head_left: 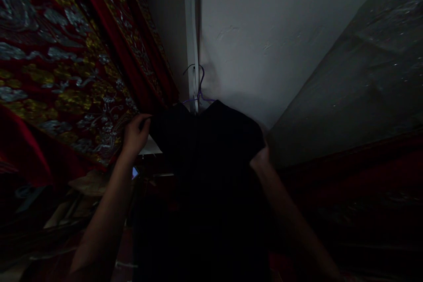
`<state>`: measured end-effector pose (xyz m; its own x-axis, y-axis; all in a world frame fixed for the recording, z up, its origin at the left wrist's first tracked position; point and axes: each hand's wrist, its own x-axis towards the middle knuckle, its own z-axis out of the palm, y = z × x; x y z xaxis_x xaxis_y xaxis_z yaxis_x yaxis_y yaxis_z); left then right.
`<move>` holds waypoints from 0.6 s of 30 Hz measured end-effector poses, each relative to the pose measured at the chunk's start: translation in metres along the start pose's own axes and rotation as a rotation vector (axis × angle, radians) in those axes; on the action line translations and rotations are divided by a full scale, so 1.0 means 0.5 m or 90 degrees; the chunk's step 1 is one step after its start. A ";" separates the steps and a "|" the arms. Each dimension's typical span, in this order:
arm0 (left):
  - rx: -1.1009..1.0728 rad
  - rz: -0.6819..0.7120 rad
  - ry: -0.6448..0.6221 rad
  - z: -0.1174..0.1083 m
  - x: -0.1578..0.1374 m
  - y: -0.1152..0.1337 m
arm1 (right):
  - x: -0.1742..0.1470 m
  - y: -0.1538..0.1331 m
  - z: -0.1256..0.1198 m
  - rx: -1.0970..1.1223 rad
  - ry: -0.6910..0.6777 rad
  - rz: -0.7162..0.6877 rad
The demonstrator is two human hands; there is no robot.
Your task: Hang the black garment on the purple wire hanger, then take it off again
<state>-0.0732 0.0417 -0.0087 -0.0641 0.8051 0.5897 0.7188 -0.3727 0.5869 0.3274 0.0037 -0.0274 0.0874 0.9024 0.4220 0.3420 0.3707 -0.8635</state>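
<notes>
A black short-sleeved garment hangs in the middle of the view on a thin purple hanger. The hanger's hook is up beside a pale vertical strip on the wall. At the garment's left sleeve edge, my left hand pinches the cloth between thumb and fingers. My right hand is at the opposite sleeve's edge; its fingers are hidden behind or inside the cloth. The lower part of the garment fades into the dark, so its length cannot be made out.
Red cloth with gold and silver embroidery hangs on the left, close to my left hand. A pale wall rises behind the hanger. Glossy clear sheeting covers the right side. A small lit screen shows below my left hand.
</notes>
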 end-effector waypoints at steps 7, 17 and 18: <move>-0.023 0.006 0.130 0.019 0.015 0.030 | 0.011 -0.053 -0.038 0.012 0.119 0.002; -0.226 0.007 0.165 -0.032 -0.005 0.191 | -0.100 -0.141 -0.026 0.158 0.441 0.049; -0.286 -0.029 0.094 -0.038 -0.015 0.207 | -0.134 -0.146 -0.019 0.131 0.466 0.037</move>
<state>-0.0118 -0.0117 0.0582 -0.2092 0.7631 0.6115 0.3448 -0.5276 0.7764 0.3057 -0.0857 0.0099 0.7229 0.5717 0.3880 0.1435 0.4251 -0.8937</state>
